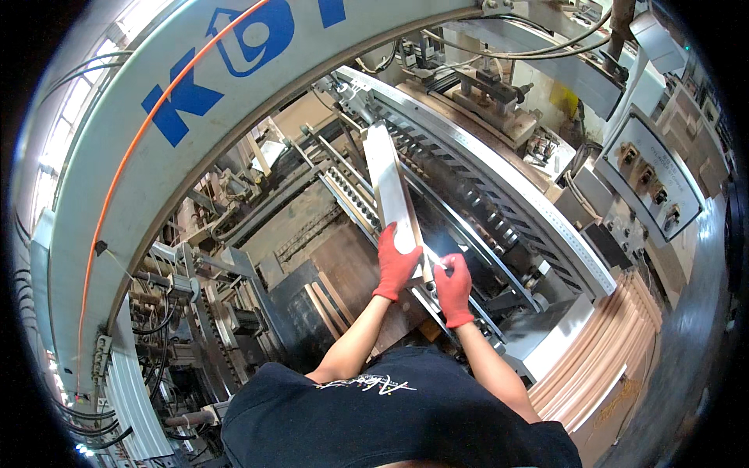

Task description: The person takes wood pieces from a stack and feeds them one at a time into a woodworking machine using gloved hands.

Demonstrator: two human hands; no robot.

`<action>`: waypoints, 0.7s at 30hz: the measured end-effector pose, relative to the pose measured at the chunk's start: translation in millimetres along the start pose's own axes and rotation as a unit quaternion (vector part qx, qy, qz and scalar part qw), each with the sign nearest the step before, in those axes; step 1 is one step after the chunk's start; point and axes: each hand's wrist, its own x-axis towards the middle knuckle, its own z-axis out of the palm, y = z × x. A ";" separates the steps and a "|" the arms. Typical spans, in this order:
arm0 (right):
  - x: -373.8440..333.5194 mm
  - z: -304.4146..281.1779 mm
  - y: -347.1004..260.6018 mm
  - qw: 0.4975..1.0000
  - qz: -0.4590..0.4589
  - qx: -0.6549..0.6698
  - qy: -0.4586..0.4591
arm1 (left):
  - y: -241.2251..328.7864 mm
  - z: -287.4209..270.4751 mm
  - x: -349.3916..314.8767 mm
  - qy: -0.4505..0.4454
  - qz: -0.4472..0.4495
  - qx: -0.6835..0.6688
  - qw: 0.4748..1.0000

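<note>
A long narrow board [389, 179] with a pale, shiny face and a brownish edge points away from me over the machine. My left hand [397, 264], in a red glove, is wrapped round its near part, with the thumb across the face. At the near right corner of the board is my right hand [454, 289], also red-gloved, its fingers closed in a pinch. A small whitish bit shows at those fingertips, too small to name. Metal rails [468, 222] of the machine run beneath and to the right of the board.
A pale machine arch [156, 179] curves overhead on the left, with an orange hose [129, 152] along it. Stacked wooden strips [601, 355] lie at the near right. A control panel [651, 175] with switches stands farther right. Loose strips [328, 304] lie left of my hands.
</note>
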 end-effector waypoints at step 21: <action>57.7 24.2 56.1 0.980 0.043 -0.038 -0.191 | -8.4 -0.7 -13.9 -0.011 -0.007 0.155 0.988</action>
